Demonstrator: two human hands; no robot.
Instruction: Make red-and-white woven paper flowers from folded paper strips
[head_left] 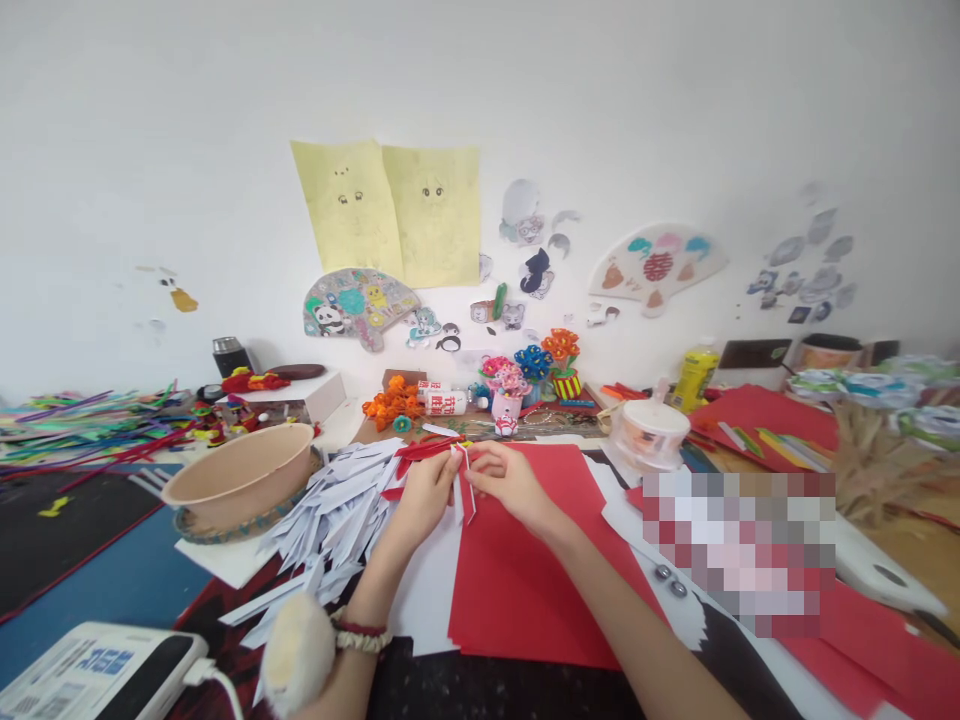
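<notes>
Near the middle of the head view, my left hand [433, 490] pinches a small folded strip of white and red paper [468, 505] from the left. My right hand [517, 482] has its thumb and fingers closed at the strip's right edge. Below both hands lie red paper sheets [525, 590], with white sheets [427, 600] to their left. Folded red strips [405, 455] lie just behind my left hand. Beside my left forearm spreads a pile of folded white paper strips [337, 500]. A fluffy white ornament hangs at my left wrist.
A beige bowl [240, 475] stands left of the strips, and a white device with a cable [105, 670] sits front left. Pipe-cleaner flowers [534, 365] line the back. To the right are a lidded clear container [651, 435], a yellow bottle [696, 375] and two shiny balls [670, 581].
</notes>
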